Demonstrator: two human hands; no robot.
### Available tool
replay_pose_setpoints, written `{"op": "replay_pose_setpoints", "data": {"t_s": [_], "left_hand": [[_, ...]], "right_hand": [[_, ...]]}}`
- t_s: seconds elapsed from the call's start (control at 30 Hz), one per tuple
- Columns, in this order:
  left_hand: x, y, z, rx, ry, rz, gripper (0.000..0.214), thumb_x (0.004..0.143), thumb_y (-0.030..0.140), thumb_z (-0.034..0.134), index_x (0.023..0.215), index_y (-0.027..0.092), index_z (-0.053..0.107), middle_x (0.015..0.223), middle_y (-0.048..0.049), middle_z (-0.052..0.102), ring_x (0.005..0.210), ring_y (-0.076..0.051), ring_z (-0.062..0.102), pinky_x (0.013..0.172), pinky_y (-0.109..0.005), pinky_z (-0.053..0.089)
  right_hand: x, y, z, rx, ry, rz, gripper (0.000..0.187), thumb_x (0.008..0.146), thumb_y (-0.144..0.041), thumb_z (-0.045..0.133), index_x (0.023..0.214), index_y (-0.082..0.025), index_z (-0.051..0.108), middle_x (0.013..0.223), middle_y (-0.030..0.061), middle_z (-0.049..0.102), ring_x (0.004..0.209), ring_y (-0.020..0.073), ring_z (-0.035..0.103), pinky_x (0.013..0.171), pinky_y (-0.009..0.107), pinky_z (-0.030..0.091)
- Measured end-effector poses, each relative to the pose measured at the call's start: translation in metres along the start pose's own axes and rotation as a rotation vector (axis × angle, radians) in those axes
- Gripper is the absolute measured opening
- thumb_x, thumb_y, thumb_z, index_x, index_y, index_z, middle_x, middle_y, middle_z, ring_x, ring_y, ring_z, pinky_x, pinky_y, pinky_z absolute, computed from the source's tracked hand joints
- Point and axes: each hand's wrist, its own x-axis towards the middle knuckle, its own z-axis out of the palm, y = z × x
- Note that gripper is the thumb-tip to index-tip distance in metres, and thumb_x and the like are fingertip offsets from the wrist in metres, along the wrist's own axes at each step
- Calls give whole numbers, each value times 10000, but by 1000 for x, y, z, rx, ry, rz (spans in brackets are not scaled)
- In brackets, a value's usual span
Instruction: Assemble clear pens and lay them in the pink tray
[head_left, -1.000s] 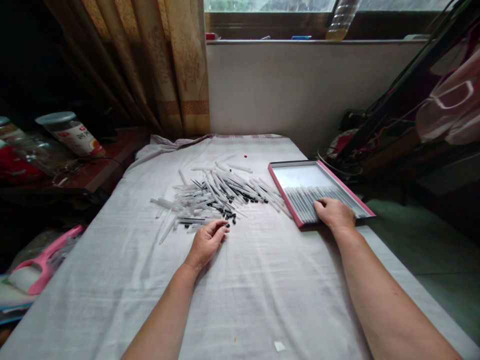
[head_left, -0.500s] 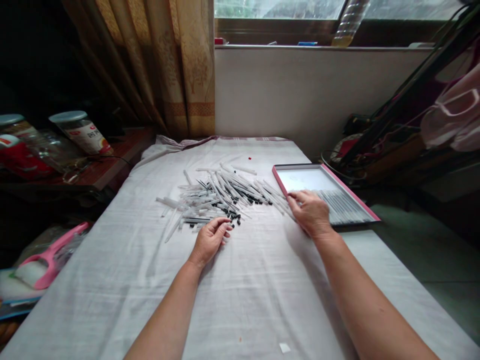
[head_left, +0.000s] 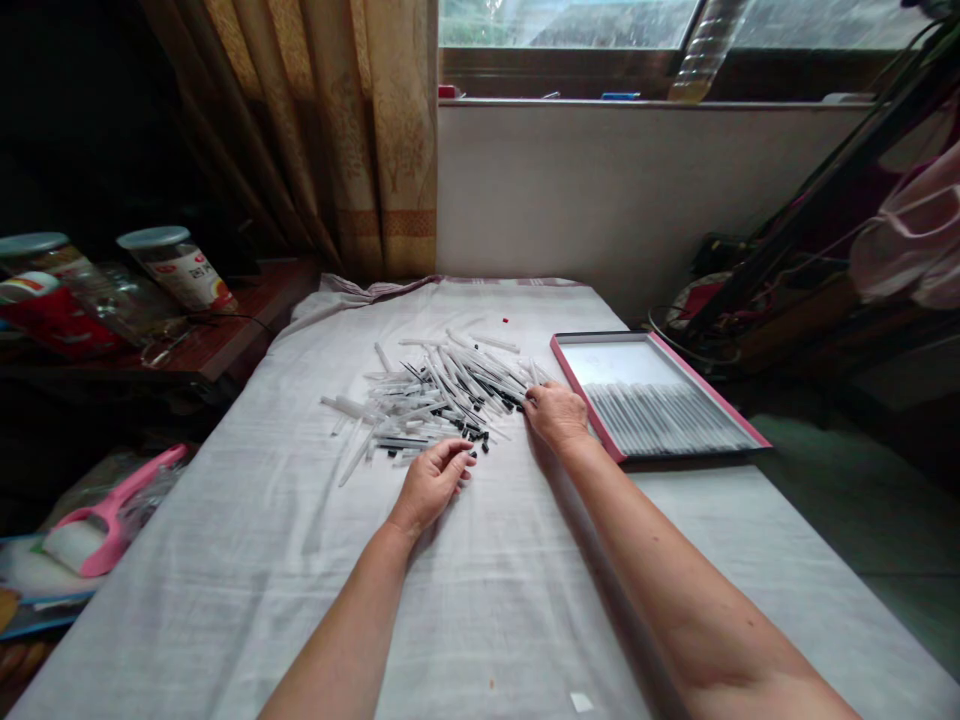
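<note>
The right hand (head_left: 556, 415), fingers curled onto the right edge of the pile of clear plastic tubes (head_left: 439, 392), and the loosely cupped, seemingly empty left hand (head_left: 435, 480) face light, stiff, slippery pieces, probably best pinched mid-length.

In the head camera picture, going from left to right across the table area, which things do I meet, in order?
Pink brush → jars → pile of clear tubes with the left hand just below it → right hand at the pile's right edge → pink-rimmed tray holding a row of tubes.
</note>
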Motion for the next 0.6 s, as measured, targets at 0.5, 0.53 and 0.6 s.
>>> {"op": "replay_pose_setpoints", "data": {"t_s": [0.5, 0.53, 0.6], "left_hand": [[-12, 7, 4, 727, 316, 702, 303, 884, 277, 579, 1178, 231, 634, 1279, -119, 619, 1248, -273, 517, 1096, -461, 331], [-12, 7, 3, 803, 310, 712, 312, 886, 282, 580, 1190, 230, 627, 1285, -121, 616, 1250, -283, 513, 1107, -483, 303], [-11, 5, 1, 932, 245, 676, 280, 909, 301, 552, 1161, 216, 639, 1181, -122, 672, 1136, -285, 589, 1062, -488, 350]], "right_hand": [[-67, -7, 13, 998, 81, -124, 286, 861, -399, 513, 897, -172, 683, 847, 74, 713, 712, 178, 631, 661, 276, 493], [-71, -10, 15, 1063, 31, -150, 286, 860, -402, 518, 894, -169, 680, 822, 66, 706, 697, 171, 626, 652, 271, 493], [-73, -12, 17, 1140, -38, -185, 291, 861, -408, 517, 881, -168, 680, 764, 50, 690, 672, 164, 618, 650, 270, 498]]}}
